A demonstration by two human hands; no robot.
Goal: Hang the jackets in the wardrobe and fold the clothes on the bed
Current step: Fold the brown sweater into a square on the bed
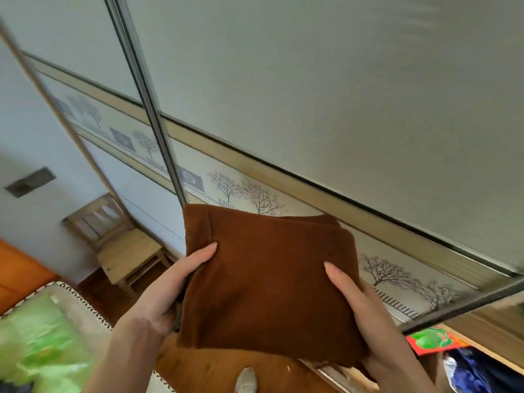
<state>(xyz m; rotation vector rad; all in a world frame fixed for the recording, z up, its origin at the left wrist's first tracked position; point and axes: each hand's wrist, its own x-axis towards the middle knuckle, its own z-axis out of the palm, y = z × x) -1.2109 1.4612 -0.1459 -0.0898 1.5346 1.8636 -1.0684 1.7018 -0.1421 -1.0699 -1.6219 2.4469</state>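
No writing or label can be read anywhere; the only printed marks are bare-branched trees and small dark squares on the pale decorative band (255, 194) that runs across the sliding wardrobe door (326, 80).

The person stands close to that grey-white wardrobe door, holding a folded rust-brown fleece garment (266, 282) up in front of the body, between both hands and just before the door's patterned band. The garment is folded into a thick, roughly square pad, its layered edges showing at the upper right corner.

The left hand (167, 293) grips the pad's left edge: the thumb lies straight across the top face, and the other fingers are curled underneath, mostly hidden by the cloth. The left forearm rises from the lower left of the view. The right hand (360, 310) clasps the right edge in the same way, thumb pressed flat on the top face and pointing up, the remaining fingers wrapped below out of sight. Both wrists are angled inward, so the pad is tilted slightly.

To the left, a pale wooden chair (122, 242) stands against the wall beside the wardrobe. A blurred green-patterned cover on the bed (42, 344) fills the lower left corner. At the lower right the wardrobe is open, showing a red and green item (431, 340) and dark blue fabric (476, 373) inside. A light shoe (246, 380) shows at the bottom edge.
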